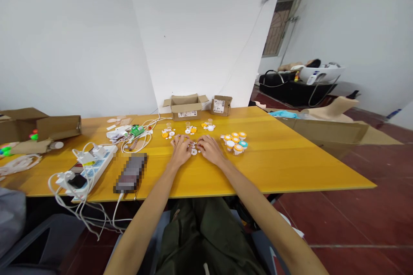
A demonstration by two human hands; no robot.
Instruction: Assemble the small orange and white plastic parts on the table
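My left hand [182, 149] and my right hand [209, 148] rest low over the table, facing each other, with fingers curled and fingertips close together. Between them lies a flat white disc [194, 152], with small white pieces [193, 144] just beyond it. The fingers look closed around something too small to make out. Behind the hands are little groups of parts: orange caps [193, 129], white rings [172, 133] and clear cups [188, 125]. To the right of my right hand stands a cluster of small round jar-like pieces [238, 148] with orange, white and teal tops.
At the back stand an open cardboard box [186, 112] and a smaller box [222, 106]. A phone [131, 172] and a power strip [93, 172] with white cables lie left, beyond them another carton [60, 127]. The table's front edge [258, 192] runs before my lap.
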